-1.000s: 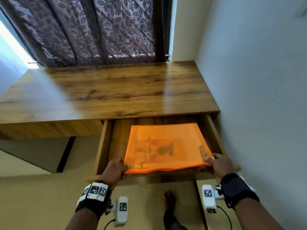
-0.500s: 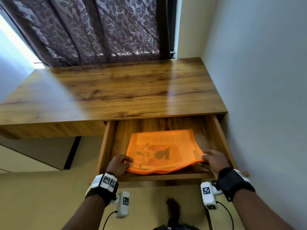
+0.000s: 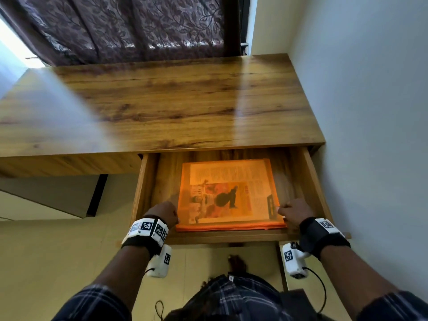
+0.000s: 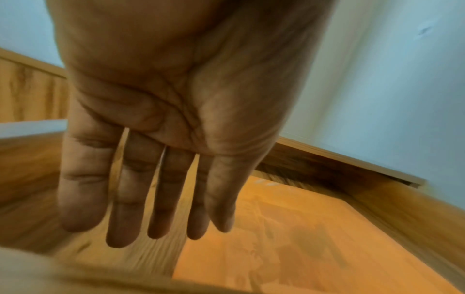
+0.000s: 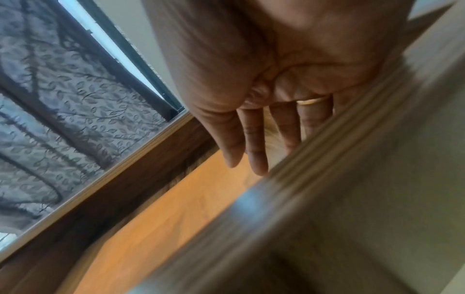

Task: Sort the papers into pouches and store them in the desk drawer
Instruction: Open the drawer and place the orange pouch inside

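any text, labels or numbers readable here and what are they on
No text can be read.
Paper in the orange pouch: printed columns around a picture, too small and blurred to read.
Wrist bands: square black-and-white marker patterns, no letters or numbers.
Wrist cameras: the same kind of marker, no words.

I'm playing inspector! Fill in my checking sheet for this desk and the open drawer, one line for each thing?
Surface: wooden desk top, nothing seen on it.
Job's things: orange pouch with printed papers lies flat in the open drawer.
Clutter: nothing seen.
Grippers: left hand and right hand, fingers straight, at the pouch's near corners.
Cables: black cable from the right wrist camera.
Surroundings: leaf-patterned curtain, pale wall.
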### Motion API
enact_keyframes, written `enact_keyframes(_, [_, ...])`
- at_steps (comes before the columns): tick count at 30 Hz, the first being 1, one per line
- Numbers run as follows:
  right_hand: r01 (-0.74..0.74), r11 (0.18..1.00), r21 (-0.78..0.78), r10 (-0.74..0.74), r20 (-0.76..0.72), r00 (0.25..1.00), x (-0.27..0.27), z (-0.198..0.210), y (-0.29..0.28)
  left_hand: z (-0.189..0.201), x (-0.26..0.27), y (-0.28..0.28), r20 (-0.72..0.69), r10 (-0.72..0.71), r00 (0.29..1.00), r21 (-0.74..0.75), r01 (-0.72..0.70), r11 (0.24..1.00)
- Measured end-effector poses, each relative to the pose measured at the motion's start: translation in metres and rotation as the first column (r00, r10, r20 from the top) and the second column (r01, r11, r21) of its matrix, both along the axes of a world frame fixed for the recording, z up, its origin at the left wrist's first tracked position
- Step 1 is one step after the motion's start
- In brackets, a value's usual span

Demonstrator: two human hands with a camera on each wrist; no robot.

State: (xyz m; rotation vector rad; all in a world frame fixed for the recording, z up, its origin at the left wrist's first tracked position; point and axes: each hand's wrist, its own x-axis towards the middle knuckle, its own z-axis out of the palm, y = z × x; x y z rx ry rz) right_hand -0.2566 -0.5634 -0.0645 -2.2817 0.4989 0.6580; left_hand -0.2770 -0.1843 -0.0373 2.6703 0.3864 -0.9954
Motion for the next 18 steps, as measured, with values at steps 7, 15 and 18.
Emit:
enact_keyframes(7, [-0.441,0.892,0.098,0.433,0.098,0.896,-0.031,0.023,0.024,0.017,-0.031,-0.033,0.042,-0.452,0.891,-0.307,0.442,0.843])
enact_keyframes(15, [-0.616,0.779,-0.119,0.625,0.060,0.778,-0.056,0.028,0.053,-0.008,-0.056,-0.044,0.223,-0.650,0.726,-0.059,0.676,0.735])
enact_keyframes(18, [-0.609,0.783,-0.122,0.620,0.092,0.779,-0.050,0.024,0.052,-0.012,-0.058,-0.044,0.295,-0.626,0.722,-0.011,0.658,0.753])
